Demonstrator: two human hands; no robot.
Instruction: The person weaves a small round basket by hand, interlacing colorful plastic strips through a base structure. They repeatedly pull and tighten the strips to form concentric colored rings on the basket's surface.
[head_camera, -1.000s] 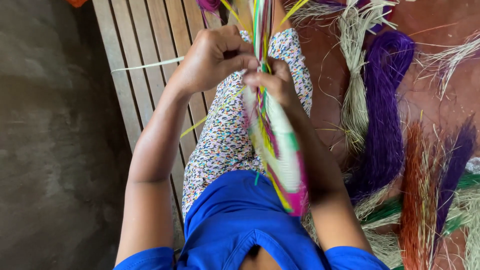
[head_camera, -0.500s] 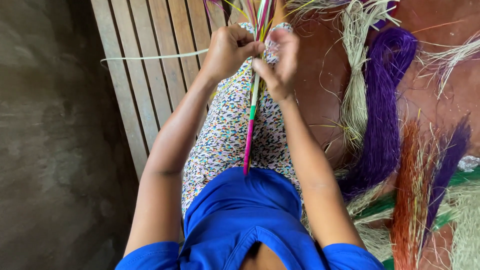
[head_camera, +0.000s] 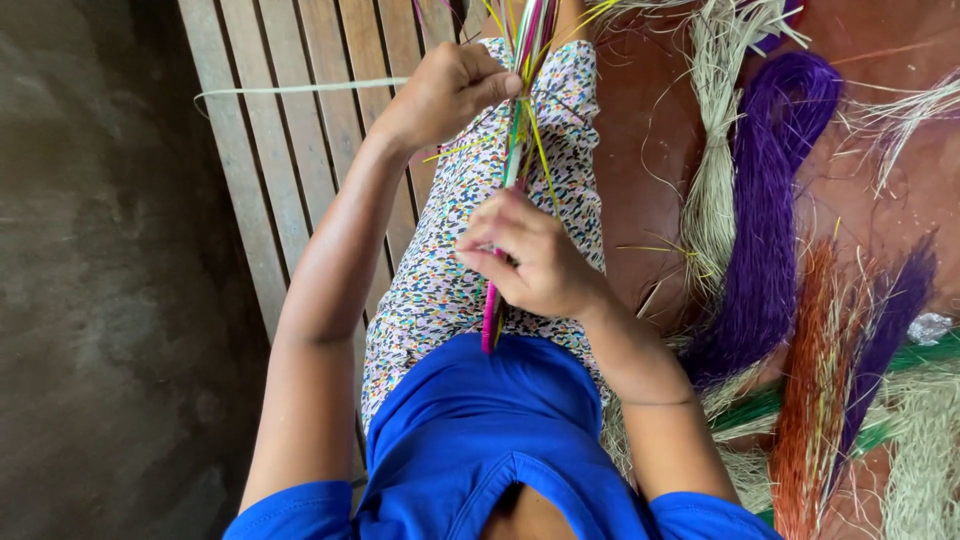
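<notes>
Pink, green and yellow fibre strands form a narrow woven strip (head_camera: 513, 150) running lengthwise over the lap, pinched at its far part by the closed left hand (head_camera: 445, 92) and gripped at its near end by the right hand (head_camera: 530, 262), close to the body.
</notes>
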